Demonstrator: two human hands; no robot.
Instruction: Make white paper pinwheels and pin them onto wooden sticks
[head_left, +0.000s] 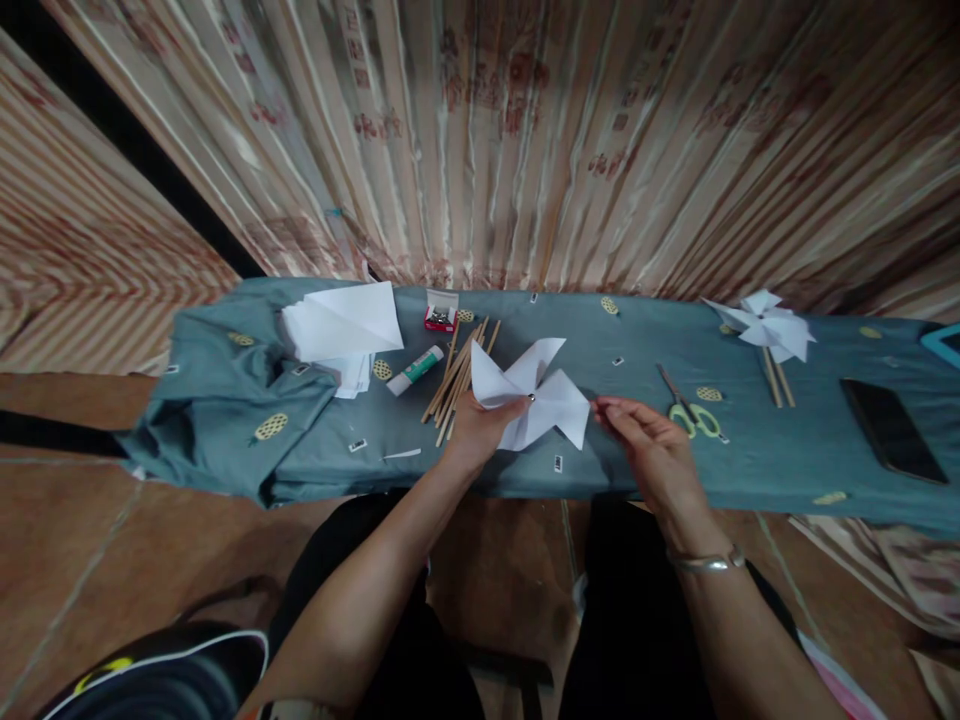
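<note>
My left hand (480,432) grips a white paper pinwheel (559,400), its thumb beside a small shiny pin at the centre. Just right of the pinwheel's blade is my right hand (652,435), thumb and fingertips pinched together; whether anything small is between them is hidden. Behind my left hand lies a loose bunch of wooden sticks (450,390). Close to the sticks are a glue stick (416,370) and an open red box of pins (441,317). Scissors with green handles (694,418) rest to the right of my right hand.
White paper sheets (345,320) are stacked at the left of the cloth-covered table (637,340). On the right lie another paper pinwheel (769,325) with sticks under it and a black phone (892,430). A pleated curtain (487,150) hangs behind the table.
</note>
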